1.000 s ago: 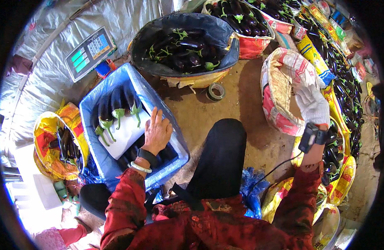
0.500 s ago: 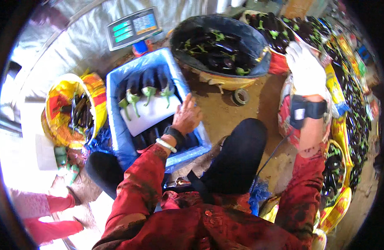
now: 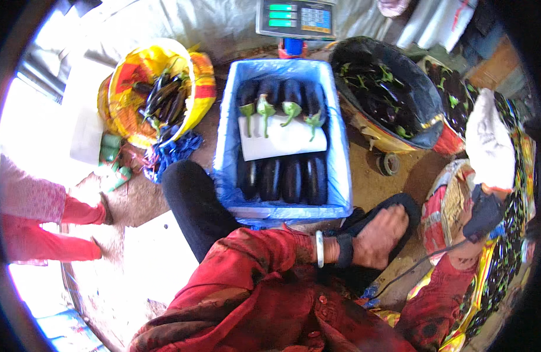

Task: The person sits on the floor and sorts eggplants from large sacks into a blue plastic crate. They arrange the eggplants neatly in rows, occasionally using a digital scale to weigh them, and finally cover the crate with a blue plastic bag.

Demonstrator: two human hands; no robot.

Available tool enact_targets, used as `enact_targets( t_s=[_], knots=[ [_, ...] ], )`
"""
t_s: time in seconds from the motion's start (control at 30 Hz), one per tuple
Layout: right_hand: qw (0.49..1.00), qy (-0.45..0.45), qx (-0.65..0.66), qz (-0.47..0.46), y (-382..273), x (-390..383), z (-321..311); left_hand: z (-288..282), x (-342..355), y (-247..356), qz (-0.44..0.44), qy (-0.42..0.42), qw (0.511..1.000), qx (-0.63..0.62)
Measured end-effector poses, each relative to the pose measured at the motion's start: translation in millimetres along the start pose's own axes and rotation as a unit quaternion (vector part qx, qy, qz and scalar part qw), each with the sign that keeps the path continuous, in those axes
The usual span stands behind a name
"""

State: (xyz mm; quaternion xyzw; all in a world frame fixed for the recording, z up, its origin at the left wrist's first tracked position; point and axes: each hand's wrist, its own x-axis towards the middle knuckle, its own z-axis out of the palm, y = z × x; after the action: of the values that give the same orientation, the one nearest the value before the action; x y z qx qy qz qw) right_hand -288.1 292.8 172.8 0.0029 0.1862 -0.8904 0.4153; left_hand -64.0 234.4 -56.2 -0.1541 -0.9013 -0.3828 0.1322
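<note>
My bare left hand point(image 3: 379, 237) lies spread on my right knee, palm down and holding nothing. A white glove covers my right hand point(image 3: 489, 141), stretched out at the far right beside piled eggplants point(image 3: 502, 278). Its fingers look straight but are washed out, and nothing shows in them. In front of me stands a blue-lined crate point(image 3: 342, 135). A far row of eggplants point(image 3: 292, 92) lies in it with green stems toward me, over a white sheet point(image 3: 282, 141). Nearer to me is a second row of dark eggplants point(image 3: 291, 180).
Right of the crate, a big black-lined tub point(image 3: 426, 136) holds eggplants, with a tape roll point(image 3: 388, 163) below it. At left, a yellow-lined basket point(image 3: 203, 88) holds thin eggplants. A scale display point(image 3: 296, 19) stands behind the crate. Another person's red-trousered legs point(image 3: 53, 237) are at left.
My view has turned left, so the crate now sits nearer the middle. My left hand has left the crate's edge for my right knee. The gloved hand stays stretched out at the right.
</note>
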Motion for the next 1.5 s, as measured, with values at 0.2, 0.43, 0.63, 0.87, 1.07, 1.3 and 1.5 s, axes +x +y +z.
enact_targets(
  t_s=[0.2,0.43,0.63,0.87,1.07,1.3,1.5],
  knots=[
    [0.991,-0.068,-0.088,-0.077,56,42,-16,36,-38,37,0.241,-0.273,0.789,-0.496],
    [0.752,0.131,-0.645,0.012,184,84,-137,48,-60,15,0.402,-0.201,0.770,-0.452],
    [0.600,0.172,-0.768,0.144,228,76,-182,25,-62,-1,0.343,-0.192,0.753,-0.527],
    [0.534,0.262,-0.770,0.231,239,81,-176,5,-36,-33,0.061,-0.537,0.495,-0.681],
    [0.567,0.220,-0.770,0.191,241,74,-182,0,-51,-8,0.142,-0.415,0.549,-0.712],
    [0.585,0.144,-0.798,0.018,245,71,-190,-7,-73,54,0.133,-0.319,0.474,-0.810],
    [0.606,0.274,-0.734,0.136,245,55,-178,-29,-68,120,0.143,-0.135,0.536,-0.821]
  ],
)
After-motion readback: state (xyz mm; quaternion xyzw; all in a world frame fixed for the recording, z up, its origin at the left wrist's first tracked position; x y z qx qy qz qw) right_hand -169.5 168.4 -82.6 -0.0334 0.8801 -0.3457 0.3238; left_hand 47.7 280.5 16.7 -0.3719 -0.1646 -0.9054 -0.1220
